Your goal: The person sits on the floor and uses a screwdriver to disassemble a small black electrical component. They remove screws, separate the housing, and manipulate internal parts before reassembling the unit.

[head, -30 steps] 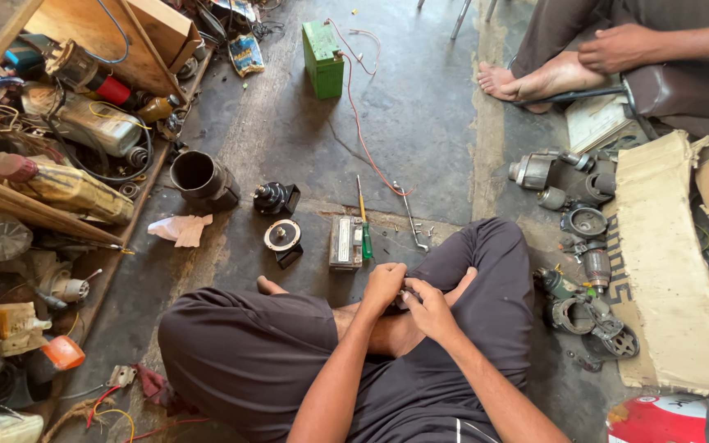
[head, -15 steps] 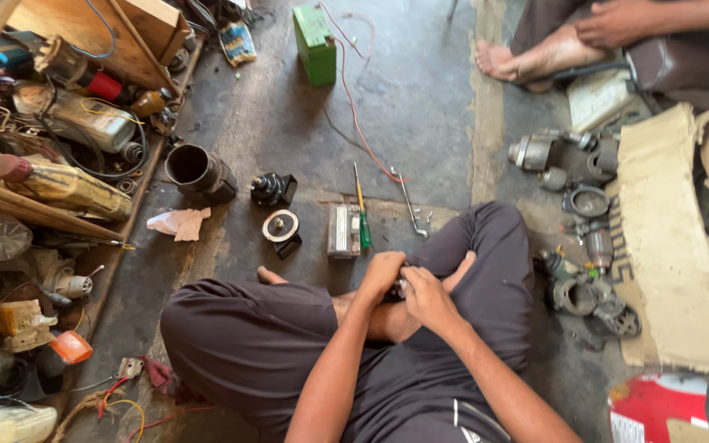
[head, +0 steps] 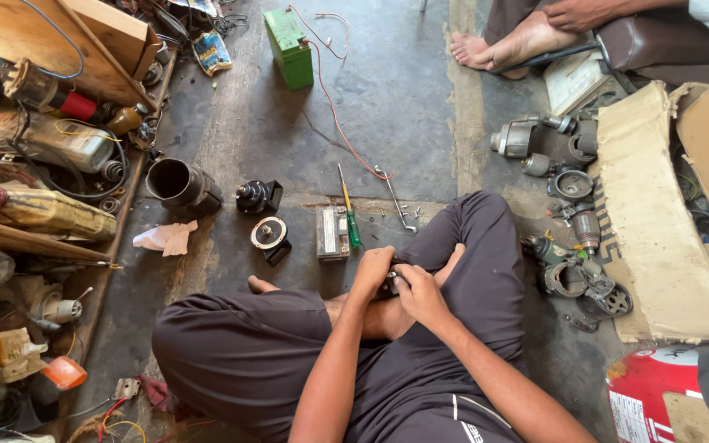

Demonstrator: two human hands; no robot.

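Cross-legged on a workshop floor [head: 387, 107], a person grips a small dark part [head: 391, 281] over the lap. The left hand [head: 372, 271] is curled shut round the part's left end; the right hand [head: 418, 294] is closed over its other end, fingers bent tight. What the part is cannot be told, since the hands hide most of it.

Risk, as it looks from here: the part is small and held above folded legs, so a slip of either grip could drop it between the knees or send a loose piece rolling into the clutter. The bare foot [head: 260, 285] lies near the small screws [head: 408, 212] scattered on the floor, and a shift of the leg could press on them.

Within reach on the floor: one green-handled screwdriver [head: 349, 213], one bent metal key [head: 395, 201], one small grey battery [head: 331, 232], two black horn-like units [head: 260, 197] [head: 270, 236], one dark tube [head: 176, 182] and one crumpled rag [head: 166, 238]. Farther off stands one green battery [head: 289, 45] with a red wire [head: 334, 107] trailing from it. To the right lies a heap of motor casings [head: 568, 197], roughly eight, beside one sheet of cardboard [head: 658, 238]. Another person's two bare feet [head: 510, 41] rest at the top edge.
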